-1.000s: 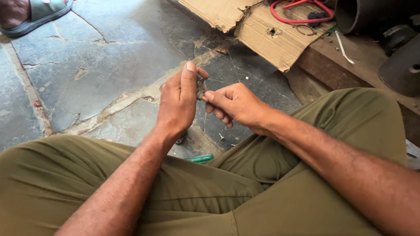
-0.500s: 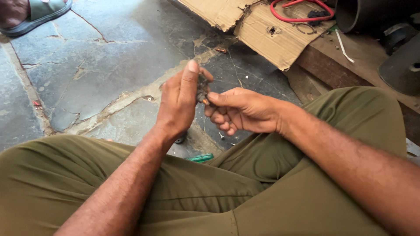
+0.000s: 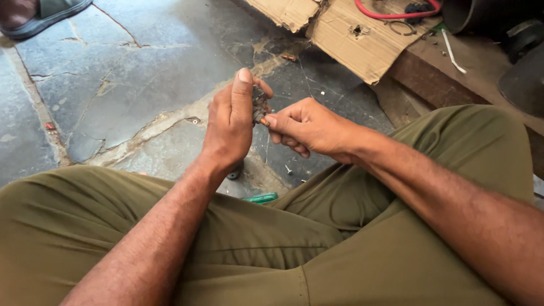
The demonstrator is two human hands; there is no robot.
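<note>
The left hand (image 3: 229,122) holds a small dark metal part (image 3: 259,106) up above the stone floor (image 3: 130,73), fingers closed round it. The right hand (image 3: 306,127) has slid in closer than half a second ago; its grip now pinches together on what looks like a small copper-tipped piece (image 3: 264,120) against the part, so the fitting work continues. Below the part, a green-handled tool (image 3: 262,198) lies by the trousers (image 3: 255,249); beyond it, torn cardboard (image 3: 357,39) and a red cable (image 3: 391,12). Nothing blocks the hands.

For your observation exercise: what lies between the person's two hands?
In the head view, a small dark part sits between the left hand and the right hand, pinched by fingers of both; no bare gap remains.
</note>
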